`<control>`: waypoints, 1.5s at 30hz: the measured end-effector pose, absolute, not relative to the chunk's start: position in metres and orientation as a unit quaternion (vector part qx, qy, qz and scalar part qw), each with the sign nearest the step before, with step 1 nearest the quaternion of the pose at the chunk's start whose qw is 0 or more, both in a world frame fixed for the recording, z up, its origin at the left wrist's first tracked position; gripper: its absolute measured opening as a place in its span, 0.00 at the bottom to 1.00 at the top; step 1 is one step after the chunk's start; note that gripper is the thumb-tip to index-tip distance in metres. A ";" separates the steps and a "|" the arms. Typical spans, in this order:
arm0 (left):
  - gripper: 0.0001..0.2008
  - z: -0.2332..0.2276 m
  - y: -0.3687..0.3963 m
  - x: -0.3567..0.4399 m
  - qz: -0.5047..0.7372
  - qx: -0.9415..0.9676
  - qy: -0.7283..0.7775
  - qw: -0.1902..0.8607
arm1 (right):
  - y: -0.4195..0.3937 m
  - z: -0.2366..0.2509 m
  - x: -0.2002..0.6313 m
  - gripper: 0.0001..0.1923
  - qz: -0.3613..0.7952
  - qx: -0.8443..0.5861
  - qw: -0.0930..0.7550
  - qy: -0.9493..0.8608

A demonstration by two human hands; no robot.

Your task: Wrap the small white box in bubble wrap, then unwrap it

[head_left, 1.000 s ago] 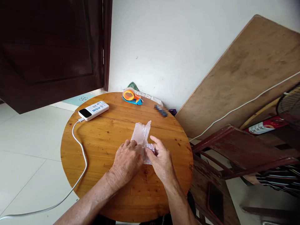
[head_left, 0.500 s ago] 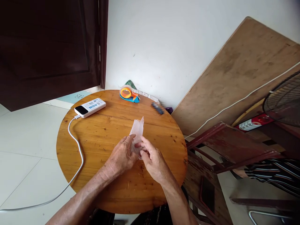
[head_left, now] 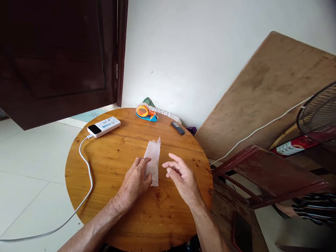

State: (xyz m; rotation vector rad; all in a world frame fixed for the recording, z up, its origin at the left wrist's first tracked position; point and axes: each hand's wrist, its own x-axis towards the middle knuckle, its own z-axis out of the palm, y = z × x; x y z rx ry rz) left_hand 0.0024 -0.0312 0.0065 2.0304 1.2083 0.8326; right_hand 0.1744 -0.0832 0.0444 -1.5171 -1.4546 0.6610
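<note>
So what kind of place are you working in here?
Probably a room in a home, not a workshop: a round wooden table on pale tiled floor, a dark wooden door, a fan and a board leaning on the white wall.

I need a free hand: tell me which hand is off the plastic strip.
The right hand, open beside the clear plastic strip; the left hand presses it.

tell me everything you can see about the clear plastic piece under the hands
The plastic piece is a narrow, translucent whitish strip, crinkled like thin film or a small folded bag, with a ragged far end. It lies flat on the round wooden table, pointing away from the person. The left hand presses its left edge; the right hand hovers beside it, open, not touching.
</note>
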 end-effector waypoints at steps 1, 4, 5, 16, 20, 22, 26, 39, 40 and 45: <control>0.26 0.005 -0.031 0.002 0.316 0.772 0.457 0.310 | -0.082 0.042 0.177 0.22 0.247 -0.622 0.456 -0.586; 0.27 0.004 -0.033 0.001 0.323 0.779 0.451 0.294 | -0.077 0.035 0.173 0.21 0.204 -0.612 0.430 -0.632; 0.26 0.004 -0.034 0.001 0.331 0.783 0.447 0.278 | -0.075 0.033 0.170 0.21 0.194 -0.603 0.417 -0.652; 0.17 0.011 -0.041 -0.001 0.321 0.858 0.377 0.140 | -0.048 0.031 0.184 0.18 0.254 -0.651 0.446 -0.559; 0.17 0.011 -0.042 -0.001 0.314 0.858 0.382 0.137 | -0.031 0.032 0.192 0.27 0.378 -0.683 0.443 -0.440; 0.20 0.011 -0.042 -0.001 0.306 0.861 0.383 0.135 | -0.019 0.031 0.189 0.26 0.418 -0.670 0.434 -0.433; 0.26 0.012 -0.041 0.000 0.300 0.867 0.378 0.127 | 0.006 0.031 0.181 0.19 0.455 -0.640 0.451 -0.424; 0.23 0.016 -0.039 0.001 0.287 0.860 0.379 0.186 | 0.022 0.017 0.176 0.21 0.524 -0.504 0.549 -0.413; 0.24 0.015 -0.039 0.001 0.291 0.857 0.380 0.192 | 0.022 0.017 0.176 0.23 0.532 -0.496 0.550 -0.410; 0.24 0.011 -0.037 0.001 0.309 0.850 0.374 0.205 | 0.021 0.015 0.175 0.18 0.540 -0.506 0.541 -0.400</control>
